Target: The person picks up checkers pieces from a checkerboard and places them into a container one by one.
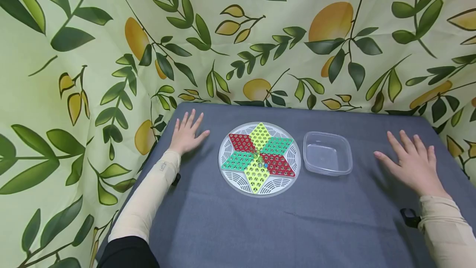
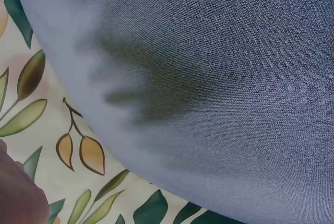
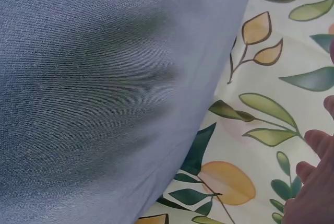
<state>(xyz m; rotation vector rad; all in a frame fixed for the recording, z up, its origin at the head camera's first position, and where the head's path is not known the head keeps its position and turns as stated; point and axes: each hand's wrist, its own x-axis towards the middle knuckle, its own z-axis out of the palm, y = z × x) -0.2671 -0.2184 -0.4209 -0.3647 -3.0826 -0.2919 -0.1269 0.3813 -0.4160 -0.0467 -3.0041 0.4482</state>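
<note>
A round white game board (image 1: 232,179) with a star of red, green and yellow perforated points lies on the table. A few small marbles (image 1: 260,164) sit around its middle. To its right stands a clear plastic container (image 1: 327,154) without a lid. My left hand (image 1: 187,135) is held to the left of the board, fingers spread and straight. On the far right, beyond the container, my right hand (image 1: 414,164) is spread the same way. Neither hand holds anything. Part of the left hand (image 2: 21,187) and of the right hand (image 3: 313,187) shows in the wrist views.
A grey-blue cloth covers the table (image 1: 282,230). Behind it and along the left hangs a curtain (image 1: 223,65) printed with leaves and orange fruit. Dark wrist straps (image 1: 410,218) are worn below the hands, over pale sleeves.
</note>
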